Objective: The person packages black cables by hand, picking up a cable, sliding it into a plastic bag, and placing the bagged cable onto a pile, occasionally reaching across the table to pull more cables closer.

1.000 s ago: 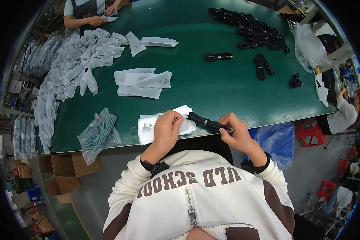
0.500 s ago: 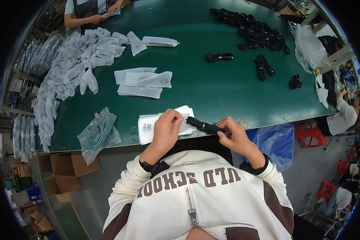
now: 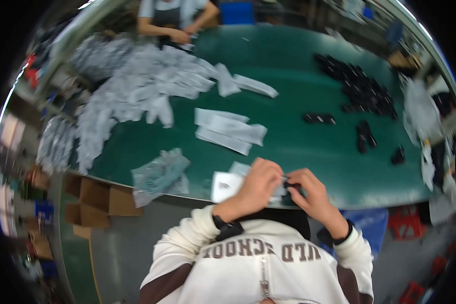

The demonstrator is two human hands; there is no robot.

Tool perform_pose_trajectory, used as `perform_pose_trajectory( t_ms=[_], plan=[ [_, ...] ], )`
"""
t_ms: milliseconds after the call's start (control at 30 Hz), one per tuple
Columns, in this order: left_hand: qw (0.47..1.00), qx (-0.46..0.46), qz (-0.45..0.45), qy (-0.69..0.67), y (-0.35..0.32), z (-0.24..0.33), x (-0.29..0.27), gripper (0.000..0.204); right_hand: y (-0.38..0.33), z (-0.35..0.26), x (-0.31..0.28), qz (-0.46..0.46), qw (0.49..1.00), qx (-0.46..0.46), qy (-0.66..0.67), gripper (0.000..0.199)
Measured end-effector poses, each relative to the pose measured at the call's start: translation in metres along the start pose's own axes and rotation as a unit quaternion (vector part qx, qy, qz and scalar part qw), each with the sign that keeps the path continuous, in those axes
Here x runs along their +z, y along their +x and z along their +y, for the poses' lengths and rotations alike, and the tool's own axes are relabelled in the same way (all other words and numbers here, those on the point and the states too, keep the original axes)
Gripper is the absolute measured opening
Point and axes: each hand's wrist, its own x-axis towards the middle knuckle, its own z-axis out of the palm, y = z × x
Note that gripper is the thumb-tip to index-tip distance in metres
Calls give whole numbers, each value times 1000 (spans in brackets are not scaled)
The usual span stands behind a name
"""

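At the table's near edge, my right hand (image 3: 311,192) is closed round a bundled black cable (image 3: 292,186), which is mostly covered by my fingers. My left hand (image 3: 258,185) is pinched on a thin white plastic pouch (image 3: 278,192), close against the cable's end. Blur hides whether the cable's tip is inside the pouch or only beside it. Partly under my left hand lies a stack of flat white pouches (image 3: 225,186). Farther out, several more white pouches (image 3: 228,127) lie overlapped on the green table (image 3: 283,147).
A large heap of white pouches (image 3: 152,76) covers the far left. Black cables (image 3: 365,88) are piled far right, with a few single bundles (image 3: 319,118) nearer. A clear bag with striped teal cloth (image 3: 159,175) lies front left. Another person's hands (image 3: 182,34) work across the table.
My hands have come together, bringing the cable to my left fingers and the pouch. The whole view has shifted, so the table appears lower and farther right.
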Motion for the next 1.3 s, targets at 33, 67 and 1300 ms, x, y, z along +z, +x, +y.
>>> perform_pose_trajectory(
  t_ms=[33,67,1300],
  plan=[
    [1000,5,13,-3,4,0,-1,12,7,-1,2,11,999,27,18,28],
    [1000,12,24,-12,11,0,-2,12,16,0,1,6,1000,-1,26,28],
    [995,-22,-42,89,-45,-15,16,12,-40,2,-8,62,953,268,129,26]
  ],
)
